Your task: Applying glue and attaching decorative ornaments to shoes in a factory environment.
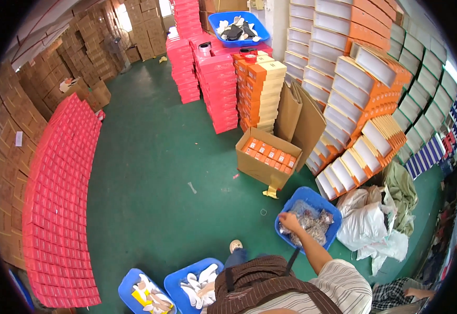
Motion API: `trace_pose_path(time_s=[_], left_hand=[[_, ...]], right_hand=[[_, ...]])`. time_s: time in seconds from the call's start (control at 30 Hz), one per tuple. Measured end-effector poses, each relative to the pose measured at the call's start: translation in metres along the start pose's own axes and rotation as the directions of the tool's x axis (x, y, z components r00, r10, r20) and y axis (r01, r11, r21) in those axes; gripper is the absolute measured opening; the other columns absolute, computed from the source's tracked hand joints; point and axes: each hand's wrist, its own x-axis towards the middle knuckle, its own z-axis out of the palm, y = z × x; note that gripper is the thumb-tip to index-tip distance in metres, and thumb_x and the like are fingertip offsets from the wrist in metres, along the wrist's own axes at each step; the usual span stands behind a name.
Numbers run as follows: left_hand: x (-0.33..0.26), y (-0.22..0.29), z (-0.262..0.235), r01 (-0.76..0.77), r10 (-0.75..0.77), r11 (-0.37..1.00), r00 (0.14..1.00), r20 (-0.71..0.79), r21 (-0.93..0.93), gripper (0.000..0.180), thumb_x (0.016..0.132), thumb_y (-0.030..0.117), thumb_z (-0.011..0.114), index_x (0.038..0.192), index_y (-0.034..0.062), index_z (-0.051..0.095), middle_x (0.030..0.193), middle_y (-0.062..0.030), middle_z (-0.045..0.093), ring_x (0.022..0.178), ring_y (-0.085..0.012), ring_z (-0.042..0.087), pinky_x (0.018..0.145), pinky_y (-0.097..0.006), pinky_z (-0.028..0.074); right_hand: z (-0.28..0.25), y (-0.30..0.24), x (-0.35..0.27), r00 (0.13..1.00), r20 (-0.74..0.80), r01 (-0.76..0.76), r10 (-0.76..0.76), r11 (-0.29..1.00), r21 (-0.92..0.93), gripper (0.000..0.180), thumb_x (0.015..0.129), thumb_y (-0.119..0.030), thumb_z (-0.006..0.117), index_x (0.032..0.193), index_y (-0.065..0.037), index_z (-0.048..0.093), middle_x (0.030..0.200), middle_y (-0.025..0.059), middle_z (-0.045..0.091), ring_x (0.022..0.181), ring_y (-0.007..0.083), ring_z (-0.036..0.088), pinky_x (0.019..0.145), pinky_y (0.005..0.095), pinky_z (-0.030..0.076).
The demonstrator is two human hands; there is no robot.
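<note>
My right hand (pixel 289 222) reaches over the left side of a blue plastic basket (pixel 337 226) on the floor. Its fingers are curled down at the contents; what they grip, if anything, is too small to make out. Clear plastic packets (pixel 314 230) with small brownish and shiny items fill this basket. My left hand is out of sight; only a sliver of skin shows at the bottom edge. A brown striped apron (pixel 260 277) covers my front. Nearer my body, on the left, stand two more blue baskets, one with white shoe-shaped pieces (pixel 199 287), the other with white and yellow pieces (pixel 152 297).
An open carton (pixel 262 168) of orange boxes stands ahead, beside folded cardboard (pixel 307 120). Pink box stacks (pixel 215 91) rise behind, and a long pink box wall (pixel 58 209) runs along the left. White sacks (pixel 362 217) slump right of the basket. Checked cloth (pixel 391 297) shows lower right.
</note>
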Motion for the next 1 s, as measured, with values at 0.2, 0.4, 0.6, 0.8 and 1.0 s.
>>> trace_pose_path(time_s=[0.2, 0.4, 0.6, 0.8, 1.0], left_hand=[[0.168, 0.183, -0.116, 0.038, -0.142, 0.883, 0.972, -0.188, -0.468, 0.029, 0.083, 0.010, 0.064, 0.111, 0.0024, 0.066, 0.088, -0.0068, 0.069, 0.067, -0.0113, 0.061, 0.054, -0.025, 0.048], [0.322, 0.294, -0.202, -0.061, -0.073, 0.918, 0.945, -0.318, -0.392, 0.031, 0.083, 0.007, 0.060, 0.114, 0.0033, 0.063, 0.081, -0.0051, 0.067, 0.067, -0.0114, 0.062, 0.049, -0.024, 0.046], [0.396, 0.288, -0.190, 0.047, -0.033, 0.996, 0.981, 0.190, -0.072, 0.023, 0.086, 0.021, 0.060, 0.104, 0.0091, 0.065, 0.087, -0.0076, 0.069, 0.074, -0.0252, 0.066, 0.062, -0.047, 0.054], [0.543, 0.392, -0.225, 0.126, -0.092, 0.977, 0.977, 0.194, -0.171, 0.025, 0.088, 0.025, 0.060, 0.107, 0.0106, 0.064, 0.087, -0.0054, 0.068, 0.074, -0.0225, 0.065, 0.059, -0.044, 0.052], [0.676, 0.475, -0.312, 0.231, -0.183, 0.939, 0.963, 0.198, -0.255, 0.027, 0.090, 0.029, 0.060, 0.111, 0.0125, 0.063, 0.087, -0.0028, 0.068, 0.073, -0.0193, 0.064, 0.055, -0.040, 0.049]], right_hand=[[0.028, 0.001, 0.075, 0.885, 0.399, -0.142, 0.241, 0.954, -0.263, 0.031, 0.082, -0.031, 0.057, 0.107, -0.017, 0.069, 0.097, 0.0167, 0.068, 0.093, 0.0362, 0.065, 0.084, 0.0446, 0.052], [0.018, -0.015, 0.218, 0.872, 0.319, -0.322, 0.371, 0.926, -0.197, 0.027, 0.083, -0.030, 0.055, 0.096, -0.014, 0.073, 0.098, 0.0179, 0.068, 0.094, 0.0362, 0.065, 0.085, 0.0433, 0.052], [-0.056, -0.166, 0.485, 0.987, 0.134, -0.060, 0.085, 0.981, -0.186, 0.033, 0.087, -0.029, 0.053, 0.102, -0.003, 0.067, 0.092, 0.0268, 0.065, 0.088, 0.0416, 0.064, 0.078, 0.0484, 0.051], [-0.137, -0.332, 0.694, 0.912, -0.231, 0.358, -0.338, 0.932, 0.051, 0.029, 0.087, -0.018, 0.058, 0.109, 0.000, 0.065, 0.101, 0.0200, 0.067, 0.097, 0.0371, 0.063, 0.085, 0.0423, 0.050], [-0.182, -0.419, 0.821, 0.906, -0.306, 0.357, -0.292, 0.916, 0.185, 0.029, 0.088, -0.019, 0.059, 0.110, 0.000, 0.065, 0.101, 0.0194, 0.067, 0.096, 0.0322, 0.065, 0.084, 0.0377, 0.050]])
